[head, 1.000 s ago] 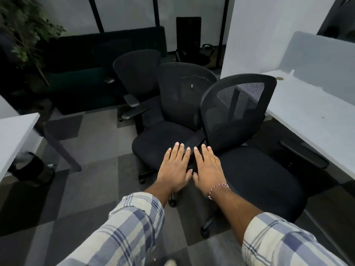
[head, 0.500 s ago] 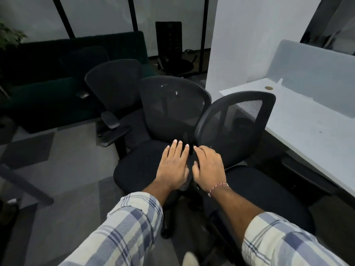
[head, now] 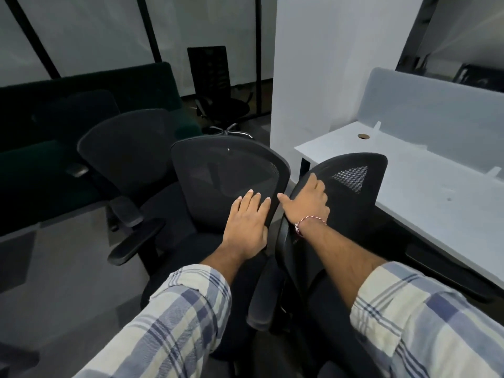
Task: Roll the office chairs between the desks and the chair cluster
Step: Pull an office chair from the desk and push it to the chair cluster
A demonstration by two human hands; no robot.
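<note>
Midway, I reckon. Left hand [head: 246, 225] lies flat, fingers straight, on the middle chair [head: 229, 181]. Right hand [head: 308, 203] curls over the back edge of the right chair [head: 354, 192]. Desk [head: 436, 200] sits just right of that grip, neither chair parked yet.

Dim room: a dark green fabric sofa [head: 90, 85] backs onto black-framed frosted glass wall panels [head: 90, 31]. A white rectangular desk [head: 436, 192] stands beside a white pillar [head: 327, 64], on grey carpet tiles [head: 62, 282].

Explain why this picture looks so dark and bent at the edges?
Head view: dim light, so the sofa and left chair sink into shadow; the desk is brightest, without glare; the wide lens tilts the window frames and swells the sleeves; the right hand gripping the right chair is readable, slightly soft.
</note>
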